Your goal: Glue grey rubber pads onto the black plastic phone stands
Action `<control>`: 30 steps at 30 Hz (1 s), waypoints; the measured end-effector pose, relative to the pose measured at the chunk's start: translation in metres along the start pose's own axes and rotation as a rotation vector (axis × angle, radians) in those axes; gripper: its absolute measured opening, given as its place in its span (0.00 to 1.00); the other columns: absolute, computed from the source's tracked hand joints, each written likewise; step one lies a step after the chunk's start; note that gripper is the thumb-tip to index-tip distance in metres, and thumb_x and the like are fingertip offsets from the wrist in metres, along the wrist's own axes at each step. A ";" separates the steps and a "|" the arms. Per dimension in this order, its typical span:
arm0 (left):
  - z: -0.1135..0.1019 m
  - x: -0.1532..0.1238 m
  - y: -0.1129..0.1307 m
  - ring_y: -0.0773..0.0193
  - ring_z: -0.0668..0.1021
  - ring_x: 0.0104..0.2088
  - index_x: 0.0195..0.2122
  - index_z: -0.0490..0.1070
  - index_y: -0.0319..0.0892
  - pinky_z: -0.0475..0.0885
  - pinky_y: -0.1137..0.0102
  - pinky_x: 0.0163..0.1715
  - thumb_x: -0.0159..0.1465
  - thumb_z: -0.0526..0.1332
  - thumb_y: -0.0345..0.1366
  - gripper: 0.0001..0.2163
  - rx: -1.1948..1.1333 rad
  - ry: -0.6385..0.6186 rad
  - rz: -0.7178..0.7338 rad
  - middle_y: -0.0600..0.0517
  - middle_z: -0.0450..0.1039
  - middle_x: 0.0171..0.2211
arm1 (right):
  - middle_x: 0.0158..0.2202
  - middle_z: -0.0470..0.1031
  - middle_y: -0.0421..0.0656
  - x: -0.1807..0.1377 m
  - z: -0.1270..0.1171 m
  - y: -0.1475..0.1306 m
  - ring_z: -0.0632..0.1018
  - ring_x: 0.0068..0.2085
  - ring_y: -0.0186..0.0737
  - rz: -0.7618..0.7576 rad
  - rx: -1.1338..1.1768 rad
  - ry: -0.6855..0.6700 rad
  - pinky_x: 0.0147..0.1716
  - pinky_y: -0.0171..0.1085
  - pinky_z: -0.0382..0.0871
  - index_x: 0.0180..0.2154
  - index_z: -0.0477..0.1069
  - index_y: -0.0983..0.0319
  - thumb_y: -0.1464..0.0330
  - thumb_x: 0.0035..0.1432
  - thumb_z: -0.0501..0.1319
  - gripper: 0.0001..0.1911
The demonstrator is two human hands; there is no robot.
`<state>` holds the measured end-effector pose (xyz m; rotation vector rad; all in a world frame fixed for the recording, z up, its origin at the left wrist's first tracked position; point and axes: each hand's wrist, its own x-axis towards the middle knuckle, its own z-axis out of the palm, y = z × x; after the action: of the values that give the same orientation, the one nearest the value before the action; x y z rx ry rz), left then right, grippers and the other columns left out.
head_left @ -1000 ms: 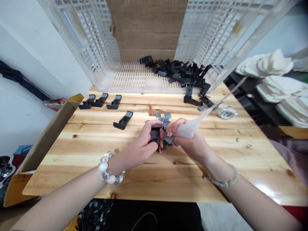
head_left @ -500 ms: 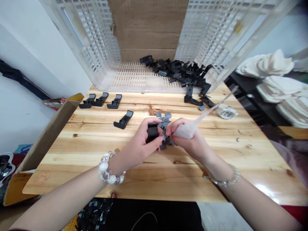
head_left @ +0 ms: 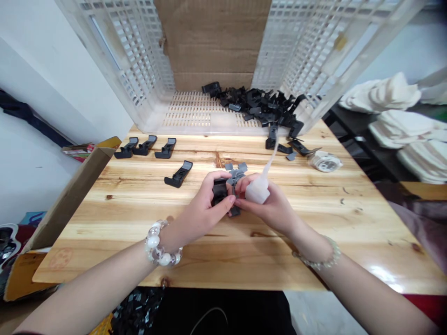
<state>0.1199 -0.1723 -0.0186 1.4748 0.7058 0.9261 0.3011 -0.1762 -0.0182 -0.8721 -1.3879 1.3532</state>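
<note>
My left hand [head_left: 206,204] grips a black plastic bracket [head_left: 219,191] just above the wooden table [head_left: 139,218]. My right hand [head_left: 267,202] holds a small translucent squeeze bottle [head_left: 258,188] whose long thin nozzle points up and away. The fingertips of both hands meet at the bracket, beside several small grey pads [head_left: 235,171] lying on the table. Part of the bracket is hidden by my fingers.
A white slatted crate [head_left: 195,111] lies on its side at the back with a pile of black brackets [head_left: 265,109] spilling out. Several finished brackets [head_left: 145,146] and one more [head_left: 179,174] lie at left. A tape roll [head_left: 324,161] sits at right. A cardboard box [head_left: 56,209] borders the left edge.
My right hand has turned the squeeze bottle so its nozzle swung from pointing right to pointing nearly straight away. Both hands stay at the bracket, shifted slightly back.
</note>
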 end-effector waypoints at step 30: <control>-0.004 0.007 0.006 0.58 0.82 0.40 0.53 0.69 0.41 0.78 0.61 0.42 0.62 0.65 0.32 0.17 -0.452 -0.022 -0.297 0.44 0.78 0.48 | 0.25 0.72 0.38 0.003 -0.007 -0.012 0.71 0.26 0.32 0.172 0.271 0.264 0.27 0.33 0.64 0.29 0.75 0.61 0.68 0.44 0.71 0.08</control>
<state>0.1199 -0.1648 -0.0118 0.9504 0.6284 0.7753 0.3089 -0.1732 -0.0067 -0.9623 -0.9203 1.4562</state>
